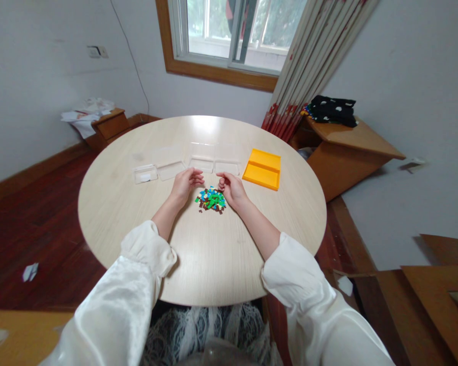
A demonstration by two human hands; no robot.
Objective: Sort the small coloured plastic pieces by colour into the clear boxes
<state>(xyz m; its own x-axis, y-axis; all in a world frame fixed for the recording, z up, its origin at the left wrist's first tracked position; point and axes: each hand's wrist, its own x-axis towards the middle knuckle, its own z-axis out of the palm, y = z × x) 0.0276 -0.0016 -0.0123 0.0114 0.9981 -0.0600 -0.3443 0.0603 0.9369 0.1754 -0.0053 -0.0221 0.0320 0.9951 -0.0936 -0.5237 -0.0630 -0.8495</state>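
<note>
A heap of small flat pieces (212,199), green, blue, dark brown and pale yellow, lies loose on the round table (209,254) between my hands. My left hand (186,184) is at the heap's left, palm turned inward, fingers loosely bent and apart from the thumb, with nothing seen in them. At the upper right of the heap is my right hand (232,190), its fingers curled in close to the pieces. Whatever those fingers may hold is hidden. Beyond my hands stand clear plastic boxes with raised lids, among them a left box (145,174) and a right box (227,168).
An open yellow plastic case (262,170) lies right of my right hand. Papers sit on a small wooden stand (112,127) at the back left. A black cloth (333,110) rests on a wooden cabinet (351,152) at the right, beside a curtain (313,56).
</note>
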